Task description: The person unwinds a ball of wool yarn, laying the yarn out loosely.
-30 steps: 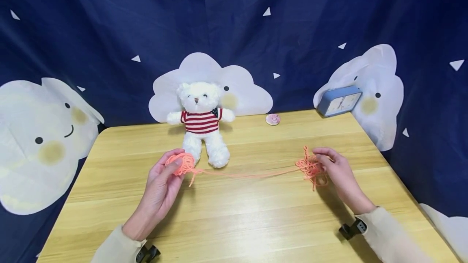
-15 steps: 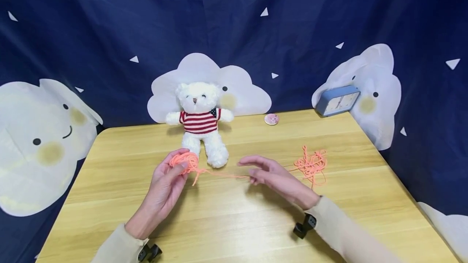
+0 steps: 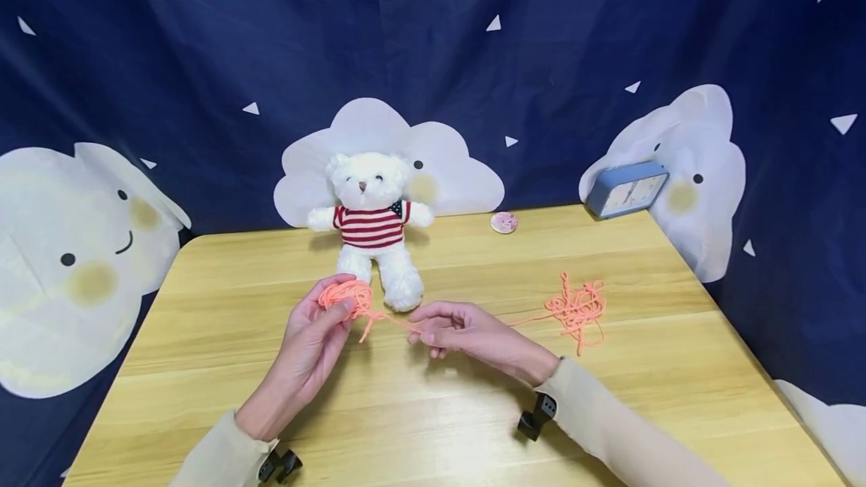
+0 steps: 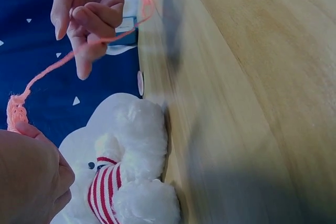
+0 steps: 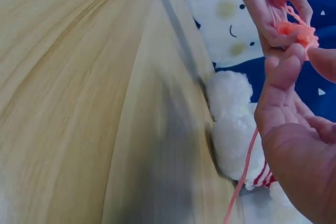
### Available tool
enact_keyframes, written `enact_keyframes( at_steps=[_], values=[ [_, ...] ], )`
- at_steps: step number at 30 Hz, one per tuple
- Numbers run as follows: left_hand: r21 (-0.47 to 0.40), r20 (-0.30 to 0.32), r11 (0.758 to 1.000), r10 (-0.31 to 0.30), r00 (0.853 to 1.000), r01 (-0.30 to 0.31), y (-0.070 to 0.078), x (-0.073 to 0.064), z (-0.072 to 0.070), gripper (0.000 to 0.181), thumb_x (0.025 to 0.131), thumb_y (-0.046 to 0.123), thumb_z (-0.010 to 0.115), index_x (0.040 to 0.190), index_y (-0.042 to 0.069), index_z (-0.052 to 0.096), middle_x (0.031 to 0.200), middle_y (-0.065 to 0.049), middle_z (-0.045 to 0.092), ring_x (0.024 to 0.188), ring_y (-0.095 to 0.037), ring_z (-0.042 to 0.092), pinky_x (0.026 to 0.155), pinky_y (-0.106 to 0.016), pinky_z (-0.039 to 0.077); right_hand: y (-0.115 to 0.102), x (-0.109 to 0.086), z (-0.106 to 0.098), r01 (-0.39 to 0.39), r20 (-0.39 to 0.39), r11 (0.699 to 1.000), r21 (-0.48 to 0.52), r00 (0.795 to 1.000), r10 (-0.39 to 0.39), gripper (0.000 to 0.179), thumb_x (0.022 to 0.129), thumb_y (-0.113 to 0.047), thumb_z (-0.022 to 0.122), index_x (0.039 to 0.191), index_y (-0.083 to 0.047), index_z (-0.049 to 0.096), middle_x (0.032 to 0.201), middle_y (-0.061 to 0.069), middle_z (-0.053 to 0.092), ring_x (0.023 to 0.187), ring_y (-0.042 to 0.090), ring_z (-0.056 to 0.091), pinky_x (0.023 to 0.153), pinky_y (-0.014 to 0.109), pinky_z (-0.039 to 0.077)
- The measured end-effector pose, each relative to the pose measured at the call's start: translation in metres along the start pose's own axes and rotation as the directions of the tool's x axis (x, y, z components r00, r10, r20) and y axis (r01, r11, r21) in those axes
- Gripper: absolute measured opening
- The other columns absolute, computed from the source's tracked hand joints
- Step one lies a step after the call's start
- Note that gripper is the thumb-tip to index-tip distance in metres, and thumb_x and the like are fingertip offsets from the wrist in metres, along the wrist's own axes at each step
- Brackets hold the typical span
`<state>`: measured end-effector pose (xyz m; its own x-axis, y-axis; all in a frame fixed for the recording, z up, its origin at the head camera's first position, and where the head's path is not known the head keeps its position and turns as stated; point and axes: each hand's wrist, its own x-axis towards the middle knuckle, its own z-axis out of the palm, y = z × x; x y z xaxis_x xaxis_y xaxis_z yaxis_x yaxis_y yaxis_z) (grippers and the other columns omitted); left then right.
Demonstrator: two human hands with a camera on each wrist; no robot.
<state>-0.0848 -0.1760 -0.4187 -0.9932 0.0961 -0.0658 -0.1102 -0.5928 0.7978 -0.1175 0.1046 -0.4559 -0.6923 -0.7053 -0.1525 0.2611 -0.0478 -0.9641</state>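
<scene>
My left hand (image 3: 318, 344) holds a small wound ball of coral yarn (image 3: 346, 299) between thumb and fingers, with a short loose end hanging from it. To its right, my right hand (image 3: 467, 333) has bent fingers with the yarn strand (image 4: 52, 67) running across them. In the left wrist view the right thumb stands apart from the index finger. In the right wrist view the strand comes out behind the fingers and slants down. Further right on the table lies a loose tangle of the same yarn (image 3: 575, 307), joined to the ball by the strand.
A white teddy bear (image 3: 372, 228) in a striped shirt sits behind the left hand. A round pink badge (image 3: 504, 222) and a blue clock (image 3: 628, 190) stand along the back of the wooden table (image 3: 433, 427). A dark blue cloud-print curtain (image 3: 433, 36) closes off the back.
My right hand has left the yarn tangle and moved left along the strand, close to the ball. My left hand, still holding the ball, has shifted slightly right. The tangle stays on the table.
</scene>
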Motion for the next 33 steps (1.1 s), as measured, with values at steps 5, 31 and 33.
enact_keyframes(
  at_steps=[5,31,33],
  values=[
    [-0.005,-0.005,1.000,-0.003,1.000,0.003,0.001,-0.001,-0.002,0.039,0.105,-0.016,0.053,0.140,-0.002,0.054,0.141,-0.016,0.056,0.119,-0.015,0.064,0.106,-0.026,0.054,-0.007,-0.009,-0.003,0.014,-0.067,0.996,-0.089,0.998,-0.020,0.035,0.106,-0.015,0.073,0.132,0.007,0.068,0.114,0.021,0.074,0.093,0.017,0.070,0.096,0.042,0.061],
    [-0.019,-0.050,0.999,0.034,0.998,-0.035,0.006,-0.006,-0.015,0.036,0.105,-0.017,0.054,0.137,0.000,0.058,0.137,-0.013,0.058,0.118,-0.015,0.065,0.106,-0.027,0.055,-0.025,-0.074,-0.066,0.303,-0.531,0.951,-0.053,0.798,-0.284,0.018,0.109,-0.001,0.060,0.100,-0.009,0.072,0.087,0.000,0.065,0.077,0.009,0.058,0.068,0.020,0.055],
    [-0.027,-0.046,0.999,0.039,0.998,-0.040,0.006,-0.006,-0.017,0.036,0.105,-0.017,0.054,0.137,0.000,0.058,0.137,-0.013,0.058,0.118,-0.015,0.065,0.106,-0.027,0.055,-0.025,-0.081,-0.071,0.302,-0.571,0.951,-0.063,0.770,-0.282,0.020,0.110,0.001,0.059,0.098,-0.009,0.072,0.086,0.000,0.065,0.076,0.009,0.059,0.067,0.020,0.055]
  ],
)
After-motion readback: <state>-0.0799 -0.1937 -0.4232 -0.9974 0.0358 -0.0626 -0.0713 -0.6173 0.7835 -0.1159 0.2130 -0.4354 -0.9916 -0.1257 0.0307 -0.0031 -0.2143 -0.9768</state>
